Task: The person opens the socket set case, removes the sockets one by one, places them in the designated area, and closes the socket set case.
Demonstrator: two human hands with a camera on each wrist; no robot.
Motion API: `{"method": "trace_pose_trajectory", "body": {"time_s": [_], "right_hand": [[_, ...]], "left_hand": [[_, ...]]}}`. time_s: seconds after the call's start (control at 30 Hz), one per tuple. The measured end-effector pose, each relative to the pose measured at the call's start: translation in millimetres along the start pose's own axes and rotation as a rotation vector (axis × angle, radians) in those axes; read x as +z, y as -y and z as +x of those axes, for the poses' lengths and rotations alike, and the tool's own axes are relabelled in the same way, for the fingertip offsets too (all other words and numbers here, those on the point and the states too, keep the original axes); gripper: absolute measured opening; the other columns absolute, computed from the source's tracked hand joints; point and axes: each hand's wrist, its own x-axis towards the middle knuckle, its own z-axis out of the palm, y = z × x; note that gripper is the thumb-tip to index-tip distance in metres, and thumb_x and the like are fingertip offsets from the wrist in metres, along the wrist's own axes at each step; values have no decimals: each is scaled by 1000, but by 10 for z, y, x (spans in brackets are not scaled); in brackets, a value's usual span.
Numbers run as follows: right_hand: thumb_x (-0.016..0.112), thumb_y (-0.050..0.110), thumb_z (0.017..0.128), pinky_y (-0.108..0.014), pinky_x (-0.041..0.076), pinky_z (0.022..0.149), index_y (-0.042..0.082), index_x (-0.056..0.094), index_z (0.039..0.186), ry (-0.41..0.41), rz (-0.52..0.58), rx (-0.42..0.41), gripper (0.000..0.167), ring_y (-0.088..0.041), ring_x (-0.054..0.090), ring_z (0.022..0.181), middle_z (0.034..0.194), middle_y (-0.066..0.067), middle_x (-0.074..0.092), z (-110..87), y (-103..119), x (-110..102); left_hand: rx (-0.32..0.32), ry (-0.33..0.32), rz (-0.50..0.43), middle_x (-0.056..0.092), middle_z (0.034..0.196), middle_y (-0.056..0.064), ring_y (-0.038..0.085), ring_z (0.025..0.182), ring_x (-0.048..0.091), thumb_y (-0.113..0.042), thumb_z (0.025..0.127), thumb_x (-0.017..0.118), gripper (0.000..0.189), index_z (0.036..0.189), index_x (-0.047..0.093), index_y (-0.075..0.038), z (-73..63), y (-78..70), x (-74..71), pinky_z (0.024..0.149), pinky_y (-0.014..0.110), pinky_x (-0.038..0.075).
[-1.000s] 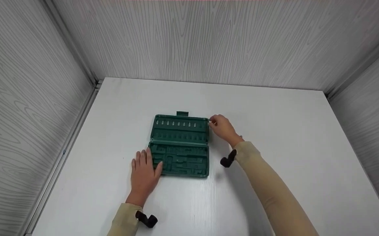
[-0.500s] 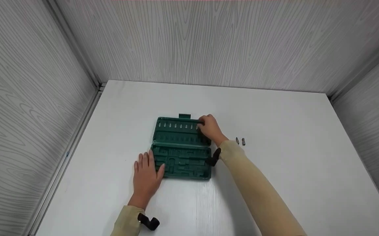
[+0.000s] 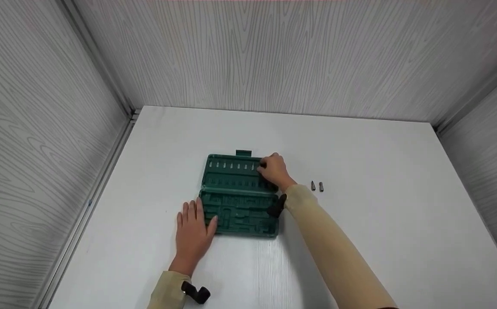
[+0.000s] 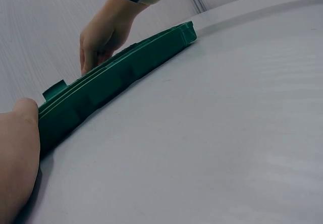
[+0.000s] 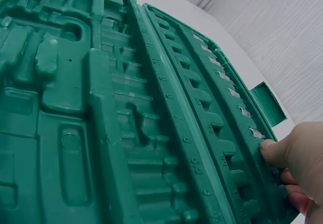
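A green plastic tool case lies unfolded on the white table, its moulded tray towards me and its lid half behind. Along the lid runs a row of small silver screwdriver bits. My right hand reaches over the lid's right part with curled fingers. Its thumb and fingertips pinch at the row's right end, over a bit they hide. My left hand lies with straight fingers along the case's left edge, thumb at the front left corner. In the left wrist view, part of this hand touches the case's side.
Two loose bits, a left one and a right one, lie on the table right of the case. The latch flap sticks out at the back. Grey wood-grain panels enclose the table at back and sides.
My right hand has moved left from beside the lid's right edge onto the bit row, uncovering the two loose bits. The left hand stays at the case; the head view has shifted slightly.
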Motion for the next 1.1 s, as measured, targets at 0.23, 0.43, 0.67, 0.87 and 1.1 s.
{"method": "trace_pose_trajectory", "body": {"time_s": [0.23,0.43,0.67,0.87,1.1], "right_hand": [[60,19,91,-40,38,90,0,57,114,22,26,71,30,-27,42,102,111,-15,47,-14,43,-4],[60,18,91,-39,37,90,3,53,112,-5,70,67,27,-27,42,104,111,-14,47,-33,38,8],[62,17,90,-41,40,87,-1,65,102,-75,83,42,22,-30,47,99,105,-16,52,-81,-3,14],[57,14,93,-39,43,80,0,62,100,-158,270,89,17,-26,49,91,100,-14,52,-98,-30,-10],[57,17,93,-37,45,82,3,59,104,-125,378,127,18,-23,50,94,104,-11,52,-75,-71,-120]], "left_hand": [[3,1,-7,29,145,24,38,137,17,-54,95,34,76,147,20,0,-12,3,-4,108,52,10],[11,-23,-12,30,144,25,39,136,18,-51,95,39,75,146,22,1,-12,7,5,107,54,12],[20,-24,-6,31,143,25,39,135,19,-51,95,39,75,145,23,2,-1,-9,14,107,54,13],[11,16,-22,28,145,24,38,137,17,-53,95,35,75,147,21,1,-10,-28,25,108,53,11],[14,8,-8,29,145,25,38,137,17,-53,95,36,76,146,21,1,-7,10,9,108,53,11]]}}
